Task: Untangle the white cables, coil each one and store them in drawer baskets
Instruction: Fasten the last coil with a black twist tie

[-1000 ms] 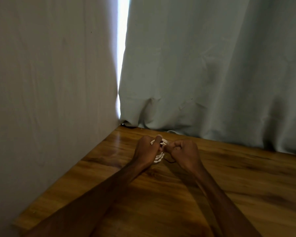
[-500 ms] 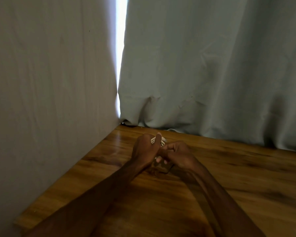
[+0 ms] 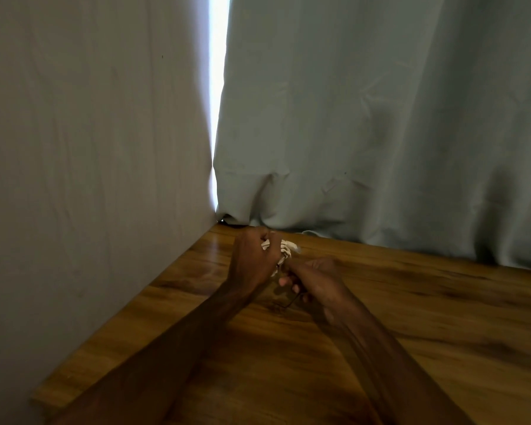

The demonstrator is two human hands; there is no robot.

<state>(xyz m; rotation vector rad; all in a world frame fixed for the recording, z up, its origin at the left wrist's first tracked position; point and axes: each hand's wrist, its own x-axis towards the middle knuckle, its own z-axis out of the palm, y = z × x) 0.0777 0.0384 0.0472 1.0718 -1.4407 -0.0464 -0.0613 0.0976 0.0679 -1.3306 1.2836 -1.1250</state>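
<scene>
A small bundle of coiled white cable (image 3: 285,248) is held above the far part of the wooden table (image 3: 411,317). My left hand (image 3: 253,260) is clenched around the coil, most of which is hidden by its fingers. My right hand (image 3: 316,282) sits just right of and below the coil, fingers curled, touching the lower end of the bundle. A thin dark strand (image 3: 288,303) hangs under my right hand down to the tabletop. No drawer baskets are in view.
A pale wall (image 3: 89,179) runs along the table's left edge. A grey-green curtain (image 3: 380,133) hangs behind the table's far edge, with a bright slit of daylight between them.
My right hand has dropped lower and toward me, away from the top of the coil. My left hand has stayed closed around the cable bundle.
</scene>
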